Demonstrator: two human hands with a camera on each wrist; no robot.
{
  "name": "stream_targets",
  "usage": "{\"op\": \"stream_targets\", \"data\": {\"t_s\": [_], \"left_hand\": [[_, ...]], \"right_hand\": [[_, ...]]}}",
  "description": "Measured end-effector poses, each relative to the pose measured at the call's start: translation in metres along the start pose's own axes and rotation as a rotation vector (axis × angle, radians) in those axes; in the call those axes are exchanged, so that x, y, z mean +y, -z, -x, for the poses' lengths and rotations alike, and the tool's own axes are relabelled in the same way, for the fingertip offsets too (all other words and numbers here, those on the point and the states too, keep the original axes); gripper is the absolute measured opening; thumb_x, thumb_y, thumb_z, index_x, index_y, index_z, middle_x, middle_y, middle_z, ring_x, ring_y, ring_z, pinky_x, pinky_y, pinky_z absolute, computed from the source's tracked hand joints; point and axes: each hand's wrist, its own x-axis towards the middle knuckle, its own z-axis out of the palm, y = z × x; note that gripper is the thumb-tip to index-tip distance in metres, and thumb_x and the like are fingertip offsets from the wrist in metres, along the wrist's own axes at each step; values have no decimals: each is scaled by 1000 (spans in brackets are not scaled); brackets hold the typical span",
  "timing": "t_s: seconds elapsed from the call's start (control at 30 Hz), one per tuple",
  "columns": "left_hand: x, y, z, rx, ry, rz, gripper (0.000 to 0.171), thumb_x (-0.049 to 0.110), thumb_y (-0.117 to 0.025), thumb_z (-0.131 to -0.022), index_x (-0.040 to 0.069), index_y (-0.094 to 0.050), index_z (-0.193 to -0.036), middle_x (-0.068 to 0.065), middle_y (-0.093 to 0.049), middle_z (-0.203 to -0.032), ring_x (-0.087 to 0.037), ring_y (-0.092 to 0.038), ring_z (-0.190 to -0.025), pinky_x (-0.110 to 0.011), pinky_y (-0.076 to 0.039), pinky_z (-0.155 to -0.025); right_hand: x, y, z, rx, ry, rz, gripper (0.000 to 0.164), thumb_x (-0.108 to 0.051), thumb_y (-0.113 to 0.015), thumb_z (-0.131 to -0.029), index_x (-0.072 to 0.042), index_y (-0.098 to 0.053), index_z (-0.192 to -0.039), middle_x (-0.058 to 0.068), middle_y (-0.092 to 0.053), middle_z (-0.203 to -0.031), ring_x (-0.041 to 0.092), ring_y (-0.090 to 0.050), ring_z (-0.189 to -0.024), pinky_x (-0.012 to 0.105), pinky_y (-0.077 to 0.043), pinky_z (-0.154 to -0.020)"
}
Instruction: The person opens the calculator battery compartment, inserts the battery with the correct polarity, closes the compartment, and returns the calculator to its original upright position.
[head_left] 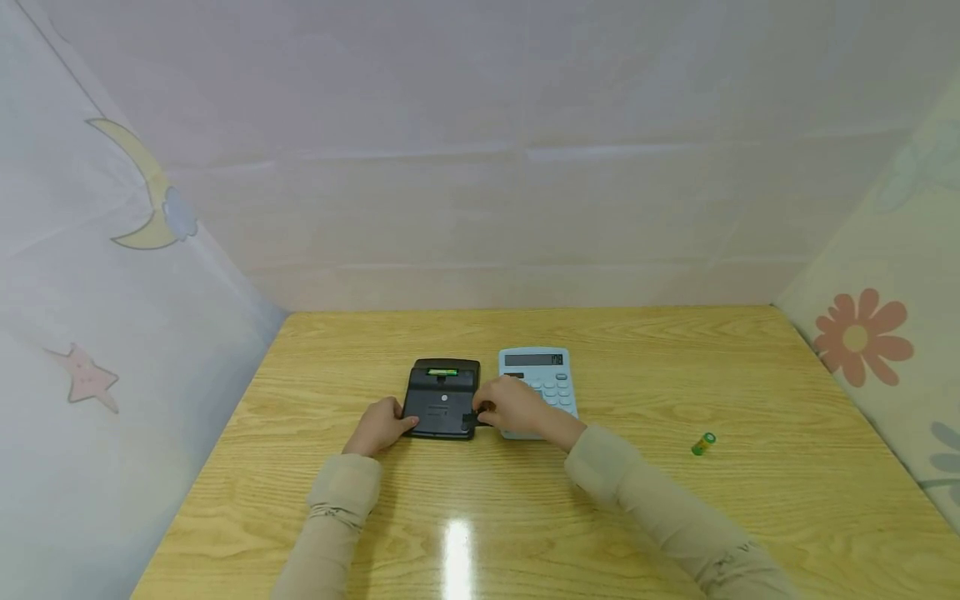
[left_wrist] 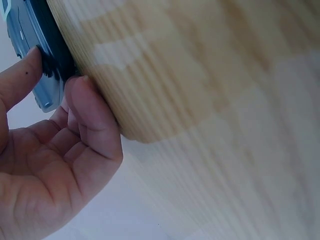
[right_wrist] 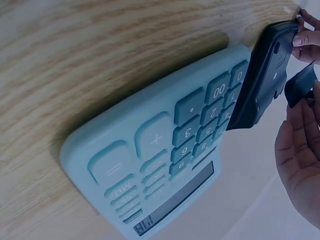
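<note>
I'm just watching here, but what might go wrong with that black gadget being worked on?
The small black cover is pinched in the right fingers, seemingly only by its edge, so it might slip.

The battery in the slot is exposed on the back of the black calculator; tipping that over could shake it out.

The loose battery sits near the right sleeve and might roll away if knocked.

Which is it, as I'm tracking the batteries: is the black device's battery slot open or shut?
Open: a green battery shows uncovered in the black device; the right hand holds a black piece.
</note>
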Motion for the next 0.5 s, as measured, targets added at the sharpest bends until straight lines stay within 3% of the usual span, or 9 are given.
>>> {"op": "stream_targets", "data": {"t_s": [0.5], "left_hand": [[-1,-1,-2,-3,2,2,26,22,-64,-87,3,-47,-78,-6,-43,-66,-17,-39,-57,-27,-32,-53]], "right_hand": [[7,-3,-8,114,-46,0,11,-10,-69,-81,-8,-69,-92,2,-66,-86,11,-58,-72,24,-46,-63]]}}
